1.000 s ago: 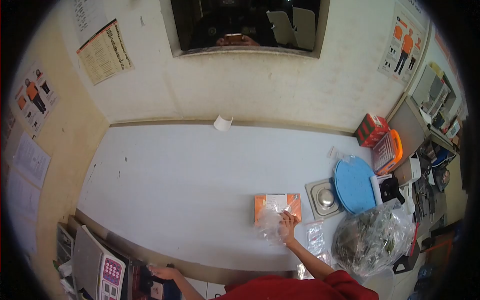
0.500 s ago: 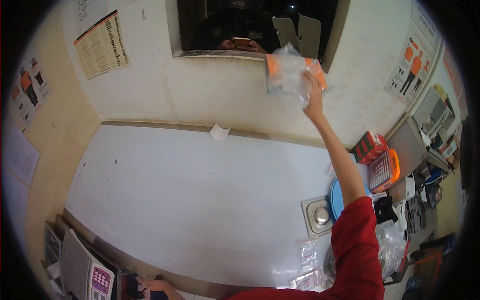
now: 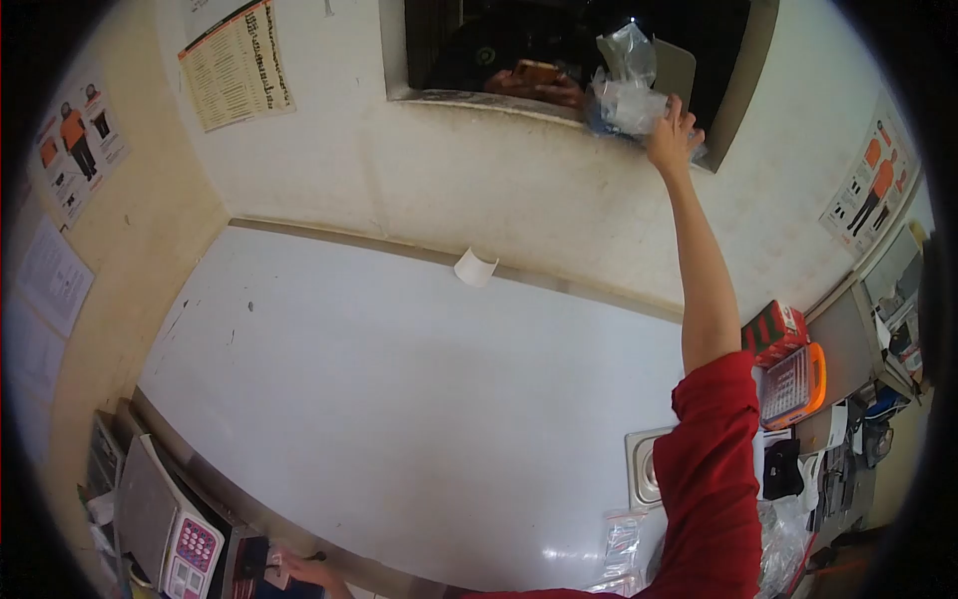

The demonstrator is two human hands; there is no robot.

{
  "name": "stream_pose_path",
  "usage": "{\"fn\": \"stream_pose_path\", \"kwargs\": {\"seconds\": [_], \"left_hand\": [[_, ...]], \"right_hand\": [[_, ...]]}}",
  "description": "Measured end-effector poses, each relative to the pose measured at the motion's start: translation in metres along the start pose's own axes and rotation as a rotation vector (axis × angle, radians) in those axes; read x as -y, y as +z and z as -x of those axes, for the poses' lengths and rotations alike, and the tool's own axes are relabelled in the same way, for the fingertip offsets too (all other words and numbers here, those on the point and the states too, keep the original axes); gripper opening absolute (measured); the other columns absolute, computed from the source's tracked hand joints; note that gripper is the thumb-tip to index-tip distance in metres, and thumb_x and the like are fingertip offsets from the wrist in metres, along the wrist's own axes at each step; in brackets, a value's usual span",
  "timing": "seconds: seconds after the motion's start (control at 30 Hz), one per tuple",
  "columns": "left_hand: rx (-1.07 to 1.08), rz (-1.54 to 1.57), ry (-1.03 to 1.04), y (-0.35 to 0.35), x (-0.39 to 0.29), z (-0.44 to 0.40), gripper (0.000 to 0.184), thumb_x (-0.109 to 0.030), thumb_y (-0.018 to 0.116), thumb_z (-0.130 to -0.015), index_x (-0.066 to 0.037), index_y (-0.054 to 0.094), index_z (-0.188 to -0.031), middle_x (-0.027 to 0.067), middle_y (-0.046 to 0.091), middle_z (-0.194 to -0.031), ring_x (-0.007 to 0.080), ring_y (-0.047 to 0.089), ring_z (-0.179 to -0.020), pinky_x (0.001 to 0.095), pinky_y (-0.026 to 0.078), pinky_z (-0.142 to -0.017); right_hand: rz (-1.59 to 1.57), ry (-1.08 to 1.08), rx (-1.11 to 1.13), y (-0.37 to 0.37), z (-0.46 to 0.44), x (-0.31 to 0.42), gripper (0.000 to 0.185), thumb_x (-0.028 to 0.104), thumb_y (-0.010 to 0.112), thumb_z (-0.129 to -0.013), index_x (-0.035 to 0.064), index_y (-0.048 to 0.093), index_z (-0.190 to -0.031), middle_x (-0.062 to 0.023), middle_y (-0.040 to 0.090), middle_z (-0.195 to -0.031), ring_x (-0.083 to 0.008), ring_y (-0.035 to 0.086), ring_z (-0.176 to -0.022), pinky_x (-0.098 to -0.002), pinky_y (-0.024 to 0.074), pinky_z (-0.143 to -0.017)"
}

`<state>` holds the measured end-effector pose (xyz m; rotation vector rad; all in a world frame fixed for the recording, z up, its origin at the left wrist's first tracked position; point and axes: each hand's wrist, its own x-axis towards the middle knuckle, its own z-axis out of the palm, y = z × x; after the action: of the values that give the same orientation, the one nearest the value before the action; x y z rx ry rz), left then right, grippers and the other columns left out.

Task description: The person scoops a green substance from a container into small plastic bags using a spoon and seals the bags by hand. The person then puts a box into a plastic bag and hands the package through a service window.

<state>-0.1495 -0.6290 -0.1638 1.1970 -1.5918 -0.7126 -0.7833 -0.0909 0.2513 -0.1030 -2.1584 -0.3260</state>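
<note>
My right hand [image 3: 674, 138] is stretched far forward at the sill of the wall opening [image 3: 489, 103]. Its fingers are bent against a clear plastic bag [image 3: 629, 105], which sits in the opening's right part. The orange box seen earlier with the bag cannot be made out. At the lower left my left hand [image 3: 304, 569] is low beside a drawer-like dark case [image 3: 249, 564], close to a small pinkish item [image 3: 276, 567]. That hand is blurred, and its grip is hard to read.
Beyond the opening, a person's hands hold a phone [image 3: 536, 72]. A scale [image 3: 160, 519] stands at the lower left. On the white table [image 3: 419, 399] are a curved white piece [image 3: 476, 267], a metal tray [image 3: 642, 469], an orange-rimmed basket [image 3: 795, 387] and a red box [image 3: 776, 332].
My right hand has lifted the bag and orange box from the table and carried them forward to the opening. My left hand stays at the lower left. The view has shifted.
</note>
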Motion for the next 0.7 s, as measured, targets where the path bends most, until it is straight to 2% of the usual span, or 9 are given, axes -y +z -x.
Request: {"fn": "stream_pose_path", "kwargs": {"seconds": [0.07,0.13,0.23,0.33,0.4,0.43,0.53,0.6,0.7], "left_hand": [[0.025,-0.088,0.186,0.008,-0.013,0.001,0.043,-0.030,0.041,-0.097,0.008,0.054,-0.113,0.0211,0.055,-0.111,0.0276,0.053,-0.103,0.0371,0.041,-0.089],[0.133,0.311,0.040,0.025,-0.053,0.013,0.033,-0.021,0.043,-0.096,0.007,0.053,-0.111,0.0168,0.056,-0.105,0.0245,0.052,-0.098,0.0373,0.041,-0.088],[0.405,0.359,0.051,0.024,-0.133,0.028,0.023,-0.014,0.046,-0.094,0.002,0.048,-0.109,0.0092,0.051,-0.104,0.0175,0.049,-0.095,0.0295,0.040,-0.084],[0.464,0.467,0.070,0.028,-0.153,0.046,0.038,-0.027,0.055,-0.089,0.000,0.048,-0.114,0.0101,0.051,-0.104,0.0187,0.049,-0.097,0.0310,0.043,-0.080],[0.669,0.451,0.432,0.022,-0.180,0.049,0.048,-0.037,0.061,-0.083,0.001,0.049,-0.110,0.0140,0.053,-0.102,0.0246,0.052,-0.094,0.0363,0.045,-0.079],[0.783,0.461,0.473,0.016,-0.200,0.056,0.046,-0.035,0.065,-0.079,-0.001,0.052,-0.106,0.0136,0.056,-0.095,0.0274,0.054,-0.089,0.0382,0.045,-0.078],[1.113,0.540,0.866,-0.003,-0.267,0.070,0.044,-0.033,0.071,-0.068,-0.006,0.055,-0.099,0.0087,0.056,-0.079,0.0298,0.056,-0.076,0.0372,0.045,-0.064],[1.306,0.615,0.889,-0.014,-0.288,0.092,0.044,-0.034,0.072,-0.067,-0.007,0.055,-0.097,0.0086,0.055,-0.079,0.0291,0.055,-0.075,0.0367,0.045,-0.062],[1.617,0.786,1.008,-0.038,-0.306,0.130,0.044,-0.036,0.073,-0.065,-0.007,0.056,-0.094,0.0074,0.054,-0.079,0.0273,0.056,-0.076,0.0356,0.046,-0.061]], "right_hand": [[-0.019,0.017,-0.030,0.018,0.004,0.003,0.023,0.027,0.061,-0.077,0.0148,0.065,-0.096,-0.0147,0.035,-0.137,-0.0355,0.036,-0.122,-0.0652,0.0230,-0.090],[0.006,0.034,-0.102,0.054,0.000,0.004,0.047,0.046,0.062,-0.077,0.0170,0.057,-0.114,-0.0162,0.024,-0.145,-0.0381,0.031,-0.126,-0.0675,0.0190,-0.093],[-0.034,0.146,0.021,0.042,0.003,0.018,0.064,0.045,0.063,-0.077,0.0164,0.042,-0.131,-0.0165,0.023,-0.145,-0.0386,0.025,-0.130,-0.0674,0.0182,-0.095],[-0.144,0.167,-0.032,-0.011,0.031,0.030,0.072,0.040,0.063,-0.080,0.0125,0.030,-0.137,-0.0154,0.025,-0.142,-0.0368,0.029,-0.125,-0.0633,0.0259,-0.091],[-0.311,0.101,-0.163,-0.053,0.077,0.037,0.062,0.033,0.066,-0.079,0.0110,0.041,-0.130,-0.0130,0.038,-0.132,-0.0329,0.036,-0.117,-0.0567,0.0312,-0.087],[-0.319,0.068,-0.098,-0.084,0.111,0.041,0.062,0.033,0.066,-0.079,0.0110,0.041,-0.130,-0.0130,0.038,-0.132,-0.0329,0.036,-0.117,-0.0567,0.0312,-0.087],[-1.284,-0.238,0.525,-0.174,0.238,0.035,0.027,0.023,0.066,-0.081,0.0079,0.062,-0.103,-0.0066,0.062,-0.097,-0.0225,0.055,-0.093,-0.0353,0.0388,-0.087],[-1.484,-0.246,1.040,-0.281,0.314,0.038,0.019,0.020,0.062,-0.085,0.0102,0.065,-0.101,-0.0053,0.062,-0.097,-0.0165,0.057,-0.089,-0.0309,0.0432,-0.080],[-1.858,0.035,1.287,-0.369,0.405,0.019,0.027,0.021,0.061,-0.086,0.0064,0.063,-0.109,-0.0058,0.060,-0.101,-0.0160,0.056,-0.090,-0.0302,0.0431,-0.079]]}}
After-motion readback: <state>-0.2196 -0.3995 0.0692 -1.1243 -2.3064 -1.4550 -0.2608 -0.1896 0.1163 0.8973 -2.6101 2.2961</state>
